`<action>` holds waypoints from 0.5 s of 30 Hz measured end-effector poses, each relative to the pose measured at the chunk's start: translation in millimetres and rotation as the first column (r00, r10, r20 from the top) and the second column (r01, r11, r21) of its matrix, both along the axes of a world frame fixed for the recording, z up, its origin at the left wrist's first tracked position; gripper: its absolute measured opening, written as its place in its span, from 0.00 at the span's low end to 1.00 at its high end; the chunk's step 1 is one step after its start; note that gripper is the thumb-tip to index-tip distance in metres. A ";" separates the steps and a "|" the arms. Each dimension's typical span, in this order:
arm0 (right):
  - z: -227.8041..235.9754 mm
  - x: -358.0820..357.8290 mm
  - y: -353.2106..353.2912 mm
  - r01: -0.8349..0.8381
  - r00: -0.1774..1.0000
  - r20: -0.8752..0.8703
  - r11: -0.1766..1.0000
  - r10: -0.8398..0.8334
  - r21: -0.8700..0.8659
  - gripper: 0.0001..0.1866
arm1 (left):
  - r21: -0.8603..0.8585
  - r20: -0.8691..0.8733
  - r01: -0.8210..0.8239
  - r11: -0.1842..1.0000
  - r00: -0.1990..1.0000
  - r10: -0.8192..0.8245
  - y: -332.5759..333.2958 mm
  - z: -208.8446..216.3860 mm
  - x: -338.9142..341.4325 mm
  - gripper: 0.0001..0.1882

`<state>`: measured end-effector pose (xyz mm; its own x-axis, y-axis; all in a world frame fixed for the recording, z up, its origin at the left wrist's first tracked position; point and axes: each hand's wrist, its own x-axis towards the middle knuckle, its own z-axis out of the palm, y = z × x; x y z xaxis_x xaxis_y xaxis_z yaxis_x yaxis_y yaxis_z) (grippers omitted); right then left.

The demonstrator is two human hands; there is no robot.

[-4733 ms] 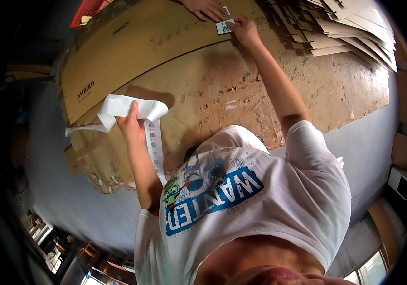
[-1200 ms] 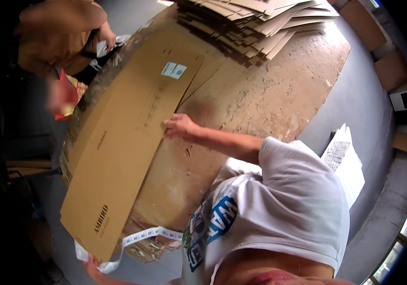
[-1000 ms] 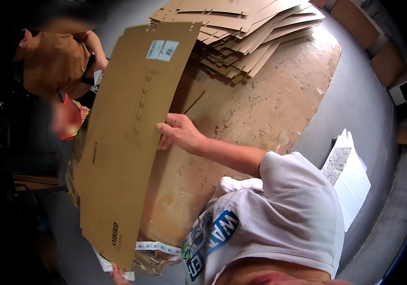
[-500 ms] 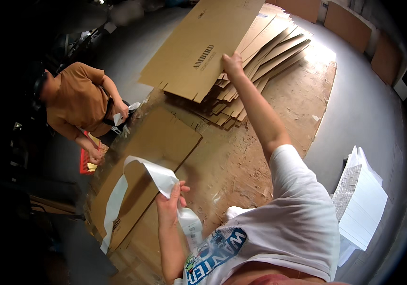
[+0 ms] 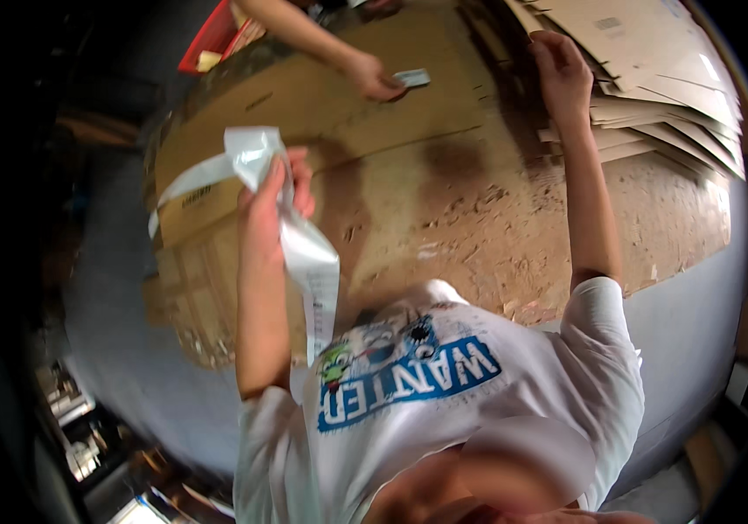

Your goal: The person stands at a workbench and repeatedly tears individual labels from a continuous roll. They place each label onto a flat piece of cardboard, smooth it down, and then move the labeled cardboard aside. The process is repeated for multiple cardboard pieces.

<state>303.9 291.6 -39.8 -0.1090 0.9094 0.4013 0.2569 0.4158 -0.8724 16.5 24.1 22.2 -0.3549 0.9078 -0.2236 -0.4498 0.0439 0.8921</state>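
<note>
My left hand point(image 5: 278, 188) is closed on a long glossy white strip of labels point(image 5: 308, 244). One end of the strip hangs toward my shirt; the other trails left over a flat cardboard sheet point(image 5: 304, 105) on the table. Out to the right, my right hand point(image 5: 562, 74) is raised with its fingertips closed at the edge of a brown cardboard sheet point(image 5: 521, 16), beside the stack of flattened cardboard boxes point(image 5: 654, 109). Much of that sheet lies beyond the upper rim. A co-worker's hand point(image 5: 374, 79) is at a small white label point(image 5: 413, 79) above the flat sheet.
The worn brown table point(image 5: 444, 218) has a rough, scuffed top. A red basket point(image 5: 212, 35) with yellowish pieces stands beyond its far left edge. Grey floor point(image 5: 121, 262) runs along the left side.
My view has turned. The sheet in my right hand has moved mostly out of view. My left hand still grips the label strip. The co-worker's hand now reaches over the flat sheet with a label.
</note>
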 end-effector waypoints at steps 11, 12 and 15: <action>11.2 -191.6 -256.4 -0.989 0.125 -0.888 0.130 0.443 -0.075 0.39 | 0.310 0.159 -0.209 0.928 0.973 0.166 -26.2 12.0 -117.5 0.22; 15.3 -196.1 -264.8 -0.974 0.213 -0.780 0.190 0.588 -0.123 0.38 | 0.277 0.107 -0.292 0.916 0.956 0.272 -39.4 7.2 -127.4 0.21; 17.5 -216.5 -294.2 -0.920 0.380 -0.553 0.363 0.742 -0.145 0.31 | 0.212 0.240 -0.419 0.883 0.898 0.369 -71.3 -10.3 -137.2 0.18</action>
<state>87.4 -2.6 -22.3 -0.8408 0.4759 0.2581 -0.3670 -0.1504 -0.9180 -120.7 -47.3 11.9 -0.6693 0.7357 -0.1043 -0.5415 -0.3868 0.7464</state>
